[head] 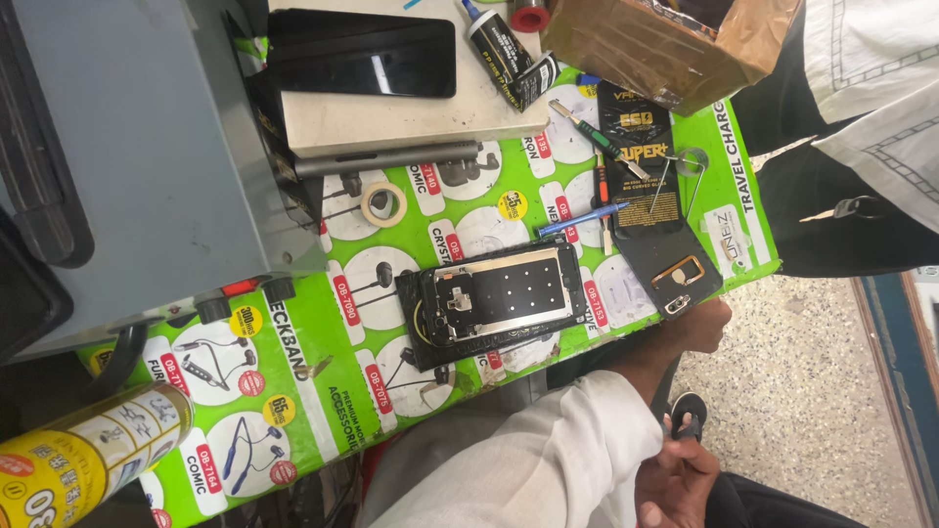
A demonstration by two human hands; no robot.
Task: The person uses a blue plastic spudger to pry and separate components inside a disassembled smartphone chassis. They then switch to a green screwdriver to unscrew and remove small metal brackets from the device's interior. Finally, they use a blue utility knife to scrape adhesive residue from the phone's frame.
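An opened black phone [499,303] with its inner metal plate showing lies on a green printed mat [323,381]. My left hand [699,328] comes out of a white sleeve and rests at the table's front edge. It sits just below a black phone case [675,274], and its fingers are hidden. My right hand [675,479] hangs lower, over my lap, fingers loosely apart and holding nothing. A dark sandal [690,411] shows between the two hands.
A grey machine [127,166] fills the left. A black phone [362,54] lies on a metal plate beside a glue tube [499,44]. Tape roll [383,203], screwdrivers [597,137], a blue tool [582,220], cardboard box [665,39], yellow spray can [78,460]. Another person [861,117] stands right.
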